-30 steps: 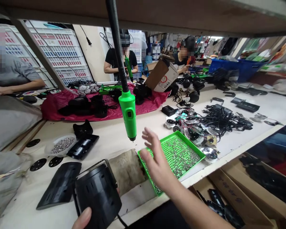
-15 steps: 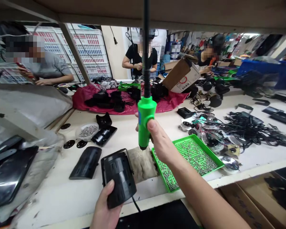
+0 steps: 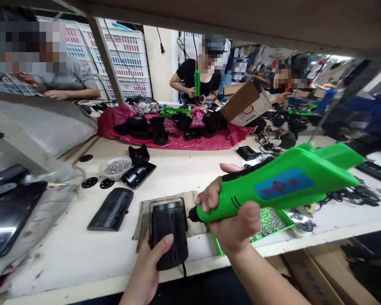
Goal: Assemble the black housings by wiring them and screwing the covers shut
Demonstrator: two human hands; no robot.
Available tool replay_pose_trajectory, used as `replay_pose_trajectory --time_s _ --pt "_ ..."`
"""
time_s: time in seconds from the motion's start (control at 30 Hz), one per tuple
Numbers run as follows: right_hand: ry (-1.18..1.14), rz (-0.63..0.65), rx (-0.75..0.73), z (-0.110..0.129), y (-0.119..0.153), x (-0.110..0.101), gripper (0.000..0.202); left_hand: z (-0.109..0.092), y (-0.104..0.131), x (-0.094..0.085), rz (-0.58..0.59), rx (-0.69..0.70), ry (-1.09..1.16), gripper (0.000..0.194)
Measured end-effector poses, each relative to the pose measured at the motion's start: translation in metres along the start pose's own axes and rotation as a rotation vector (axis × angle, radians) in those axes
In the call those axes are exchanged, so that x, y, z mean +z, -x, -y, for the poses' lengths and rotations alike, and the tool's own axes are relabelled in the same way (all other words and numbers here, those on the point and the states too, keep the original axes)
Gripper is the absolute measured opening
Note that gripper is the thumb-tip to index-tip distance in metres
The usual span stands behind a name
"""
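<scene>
My left hand (image 3: 152, 258) grips a black plastic housing (image 3: 169, 231) with a thin bracket around it, thumb over its face. A black cable leaves its lower end. In my right hand (image 3: 231, 224) is a green electric screwdriver (image 3: 273, 186), held nearly level. Its tip points left at the right side of the housing; whether it touches a screw there I cannot make out. Under the housing lies a worn cloth pad (image 3: 192, 201). Behind my right wrist, partly hidden, is a green tray (image 3: 288, 222) of small screws.
Left of the pad lies a curved black cover (image 3: 111, 209). Behind it stand a white bowl (image 3: 106, 169) of small metal parts and black shells (image 3: 139, 174). Black parts cover a pink sheet (image 3: 114, 127) at the back. Co-workers sit across the bench. A shelf overhangs above.
The screwdriver has tipped from hanging upright to nearly level, its tip now at the housing's side. The housing has shifted slightly right, still in my left hand.
</scene>
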State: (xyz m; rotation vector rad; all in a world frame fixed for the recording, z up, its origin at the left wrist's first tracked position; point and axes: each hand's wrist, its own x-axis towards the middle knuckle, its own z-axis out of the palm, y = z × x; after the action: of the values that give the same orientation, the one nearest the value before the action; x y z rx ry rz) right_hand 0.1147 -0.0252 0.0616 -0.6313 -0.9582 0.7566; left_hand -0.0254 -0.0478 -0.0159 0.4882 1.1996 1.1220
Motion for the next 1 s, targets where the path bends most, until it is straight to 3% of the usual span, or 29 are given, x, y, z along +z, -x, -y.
replay_pose_trajectory --time_s 0.23,0.4,0.57,0.67,0.77,0.9,1.0 --pt "-0.087 -0.025 -0.171 -0.008 -0.005 0.009 0.047 -0.001 -0.001 0.001 -0.004 -0.028 -0.017 0.068" --pt "-0.177 0.093 -0.080 -0.023 -0.005 0.006 0.036 0.000 -0.001 0.000 0.077 -0.020 -0.077 0.073" --pt "-0.122 0.040 -0.043 -0.035 -0.007 0.002 0.040 0.003 0.001 0.005 0.047 0.053 -0.087 0.061" --pt "-0.098 -0.005 -0.024 -0.027 -0.008 0.001 0.042 0.001 0.004 0.008 0.047 0.050 -0.072 0.057" --pt "-0.087 -0.014 -0.065 -0.005 -0.008 0.006 0.047 -0.001 0.006 0.011 0.047 0.023 -0.033 0.060" --pt "-0.150 0.107 -0.112 0.016 -0.005 0.021 0.046 -0.002 0.006 0.012 0.092 0.049 -0.047 0.061" --pt "-0.186 0.181 -0.110 0.005 -0.001 0.032 0.042 -0.001 0.002 0.008 0.124 0.104 -0.122 0.057"
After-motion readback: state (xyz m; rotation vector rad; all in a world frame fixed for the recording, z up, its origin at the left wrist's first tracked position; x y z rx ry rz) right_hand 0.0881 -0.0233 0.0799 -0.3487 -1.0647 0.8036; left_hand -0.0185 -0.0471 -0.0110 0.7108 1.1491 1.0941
